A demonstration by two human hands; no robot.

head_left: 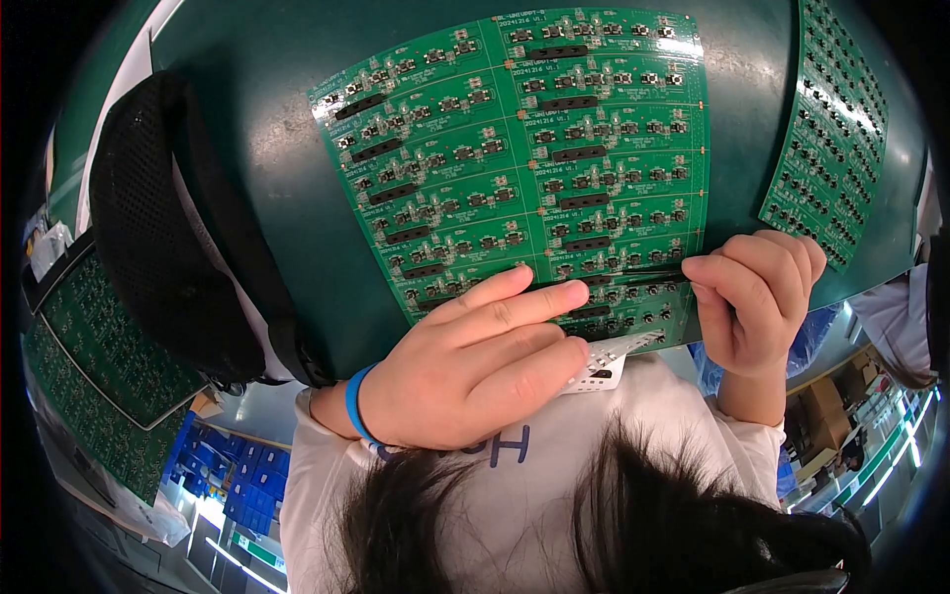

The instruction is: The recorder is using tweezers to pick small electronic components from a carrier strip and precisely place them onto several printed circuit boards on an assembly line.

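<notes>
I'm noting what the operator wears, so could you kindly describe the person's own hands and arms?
The left hand and the right hand wear no gloves. A bright blue band circles the left wrist, with no cable that I can make out; the right wrist shows no band. The pale, plain sleeves end short of both wrists.

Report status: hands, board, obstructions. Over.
Left hand laid across lower part of green circuit-board panel. Right hand curled at its right edge, grip unclear. Left hand blocks view of some of it.
</notes>
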